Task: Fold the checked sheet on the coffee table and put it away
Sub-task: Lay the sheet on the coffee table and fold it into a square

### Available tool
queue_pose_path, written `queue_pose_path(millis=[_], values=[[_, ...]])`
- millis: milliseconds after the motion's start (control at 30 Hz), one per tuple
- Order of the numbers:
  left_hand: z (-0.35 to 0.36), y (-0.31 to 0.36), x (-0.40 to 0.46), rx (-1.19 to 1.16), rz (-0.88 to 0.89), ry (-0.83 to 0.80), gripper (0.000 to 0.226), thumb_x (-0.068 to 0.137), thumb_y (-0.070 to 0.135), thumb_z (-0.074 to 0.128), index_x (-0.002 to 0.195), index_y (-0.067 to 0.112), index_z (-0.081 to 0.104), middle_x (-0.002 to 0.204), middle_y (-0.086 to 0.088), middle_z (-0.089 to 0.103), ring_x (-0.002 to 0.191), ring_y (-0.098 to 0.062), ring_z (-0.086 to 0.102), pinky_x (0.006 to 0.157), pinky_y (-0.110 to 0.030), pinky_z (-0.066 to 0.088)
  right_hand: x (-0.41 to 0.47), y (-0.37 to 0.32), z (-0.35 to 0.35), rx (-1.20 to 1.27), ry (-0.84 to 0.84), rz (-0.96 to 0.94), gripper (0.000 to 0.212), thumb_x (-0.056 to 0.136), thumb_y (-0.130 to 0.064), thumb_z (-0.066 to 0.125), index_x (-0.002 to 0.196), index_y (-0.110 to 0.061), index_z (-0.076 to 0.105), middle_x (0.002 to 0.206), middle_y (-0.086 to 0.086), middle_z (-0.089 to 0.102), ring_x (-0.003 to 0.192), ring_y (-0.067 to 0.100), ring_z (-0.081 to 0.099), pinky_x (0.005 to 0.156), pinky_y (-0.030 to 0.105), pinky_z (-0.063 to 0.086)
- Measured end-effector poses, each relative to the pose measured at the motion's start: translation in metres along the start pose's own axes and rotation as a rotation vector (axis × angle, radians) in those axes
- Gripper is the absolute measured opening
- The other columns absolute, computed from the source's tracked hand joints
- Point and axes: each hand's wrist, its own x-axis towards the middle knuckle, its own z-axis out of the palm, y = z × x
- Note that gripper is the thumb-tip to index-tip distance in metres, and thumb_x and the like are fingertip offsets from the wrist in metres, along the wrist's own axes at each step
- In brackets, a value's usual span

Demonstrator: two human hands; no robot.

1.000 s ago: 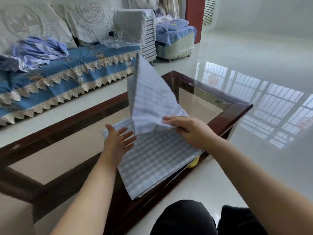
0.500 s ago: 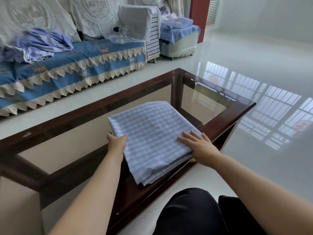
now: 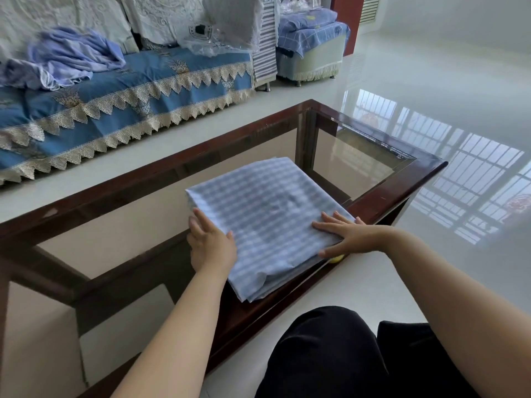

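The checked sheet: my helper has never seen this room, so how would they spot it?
Find the dark wood, glass-topped coffee table. On its near edge lies the checked sheet, a flat folded pale blue square, unlike the crumpled cloth on the sofa.

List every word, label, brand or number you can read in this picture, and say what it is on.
None can be read.
Clear plastic bag on the sofa: a dark printed patch, too blurred to read.
Far glass edge of the coffee table: small dark marks, too small to read.
Checked sheet: pattern only, no text.

Yellow object [image 3: 336, 258] under right hand [image 3: 352, 237]
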Motion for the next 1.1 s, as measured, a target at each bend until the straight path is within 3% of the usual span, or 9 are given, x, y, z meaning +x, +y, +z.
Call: queue_pose_path(millis=[67, 167, 233, 367, 567, 733, 867, 1000, 1100], values=[[-0.001, 0.005, 0.004, 0.194, 0.239, 0.140, 0.084, 0.096, 0.040, 0.044, 0.151, 0.020, -0.017, 0.159, -0.012, -0.018, 0.146, -0.036, 0.004, 0.113, -0.049, 0.023, 0.006, -0.007, -0.007, 0.090, 0.170, 0.026, 0.094, 0.062, -0.091, 0.038, 0.143, -0.044, 0.031, 0.159, -0.015, 0.006, 0.148, 0.012, -0.001, 0.117, 0.056, -0.005], [0.002, 0.038, 0.026, 0.219, 0.551, -0.044, 0.061, 0.101, 0.047, 0.023, 0.150, 0.039, -0.012, 0.159, 0.004, -0.020, 0.146, -0.028, -0.018, 0.115, -0.053, -0.007, 0.029, -0.041, 0.005, 0.071, 0.641, -0.042, 0.064, 0.090, -0.066, 0.035, 0.147, -0.039, 0.025, 0.159, -0.014, 0.011, 0.148, 0.012, 0.007, 0.118, 0.053, 0.000], [0.012, 0.058, 0.049, 0.302, 0.666, -0.217, 0.056, 0.099, 0.054, 0.017, 0.148, 0.046, -0.009, 0.159, 0.011, -0.019, 0.146, -0.025, -0.020, 0.115, -0.053, -0.012, 0.042, -0.058, 0.030, -0.113, 0.549, -0.140, 0.073, 0.091, -0.066, 0.029, 0.152, -0.034, 0.005, 0.161, -0.011, -0.003, 0.148, 0.012, -0.009, 0.118, 0.053, -0.006], [0.025, 0.050, 0.101, 0.460, 0.667, -0.273, 0.061, 0.094, 0.065, 0.013, 0.147, 0.048, -0.010, 0.158, 0.013, -0.019, 0.146, -0.020, -0.019, 0.114, -0.056, -0.011, 0.046, -0.047, 0.057, -0.360, 0.378, -0.187, 0.078, 0.082, -0.077, 0.007, 0.150, -0.040, -0.006, 0.159, -0.012, -0.013, 0.145, 0.014, -0.022, 0.114, 0.054, -0.017], [0.014, 0.014, 0.103, 0.386, 0.429, -0.078, 0.060, 0.099, 0.052, 0.012, 0.154, 0.029, 0.001, 0.162, -0.001, -0.007, 0.148, -0.026, -0.007, 0.118, -0.051, -0.003, 0.041, -0.047, 0.058, -0.324, 0.387, -0.226, 0.082, 0.076, -0.083, 0.013, 0.148, -0.045, 0.002, 0.159, -0.014, -0.009, 0.145, 0.014, -0.021, 0.114, 0.057, -0.015], [0.026, 0.018, 0.008, 0.320, 0.632, -0.309, 0.061, 0.097, 0.057, 0.017, 0.152, 0.035, 0.003, 0.160, 0.011, -0.013, 0.147, -0.018, -0.016, 0.115, -0.053, -0.011, 0.044, -0.054, 0.060, -0.185, 0.467, -0.175, 0.087, 0.078, -0.080, 0.013, 0.151, -0.034, 0.011, 0.160, -0.013, 0.001, 0.146, 0.007, -0.012, 0.116, 0.049, -0.016], [0.022, -0.023, -0.015, 0.336, 0.903, -0.314, 0.073, 0.081, 0.071, -0.014, 0.148, 0.046, 0.002, 0.155, 0.021, -0.015, 0.146, -0.010, -0.018, 0.113, -0.057, -0.014, 0.047, -0.047, 0.058, -0.083, 0.556, 0.013, 0.066, 0.094, -0.060, 0.030, 0.150, -0.030, 0.016, 0.161, -0.004, 0.003, 0.148, 0.012, -0.008, 0.118, 0.042, -0.014], [0.009, -0.030, -0.018, 0.407, 0.965, -0.377, 0.081, 0.073, 0.077, -0.019, 0.146, 0.052, 0.003, 0.158, 0.022, -0.010, 0.147, -0.013, -0.017, 0.114, -0.056, -0.011, 0.037, -0.030, 0.041, 0.190, 0.798, 0.376, 0.073, 0.088, -0.055, 0.049, 0.147, -0.020, 0.024, 0.158, 0.004, 0.020, 0.145, 0.023, 0.016, 0.118, 0.039, 0.009], [-0.007, -0.008, 0.002, 0.445, 0.885, -0.437, 0.086, 0.070, 0.087, 0.008, 0.147, 0.049, 0.018, 0.158, 0.019, 0.008, 0.146, -0.013, 0.007, 0.114, -0.046, 0.013, 0.027, -0.016, 0.031, 0.647, 0.907, 0.427, 0.074, 0.084, -0.045, 0.063, 0.143, -0.015, 0.031, 0.142, 0.002, 0.045, 0.131, 0.025, 0.040, 0.110, 0.040, 0.033]])
